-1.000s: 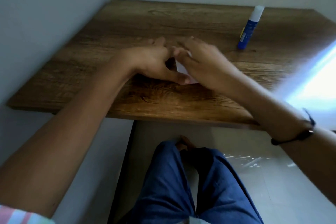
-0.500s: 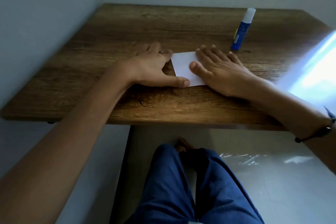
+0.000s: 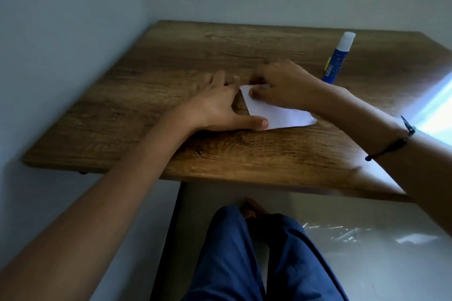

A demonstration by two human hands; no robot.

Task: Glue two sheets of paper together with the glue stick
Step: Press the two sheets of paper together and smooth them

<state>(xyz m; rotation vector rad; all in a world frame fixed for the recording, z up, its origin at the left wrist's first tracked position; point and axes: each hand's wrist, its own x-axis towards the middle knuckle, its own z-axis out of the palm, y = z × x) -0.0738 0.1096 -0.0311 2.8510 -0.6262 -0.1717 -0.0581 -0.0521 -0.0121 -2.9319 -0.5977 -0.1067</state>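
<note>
A small white paper lies flat on the wooden table; I cannot tell one sheet from two. My left hand rests spread beside its left edge, thumb tip pressing the near left corner. My right hand is curled over the far left corner, fingertips pinching or pressing the paper there; it is blurred. A blue glue stick with a white cap stands upright behind my right hand, capped and untouched.
The table stands in a corner, with walls on its left and far sides. Bright light falls across its right end. My legs in blue trousers are below the near edge.
My right hand lifted from lying flat on the paper's right part and moved to the far left corner, uncovering the paper's right side. My left hand stayed in place.
</note>
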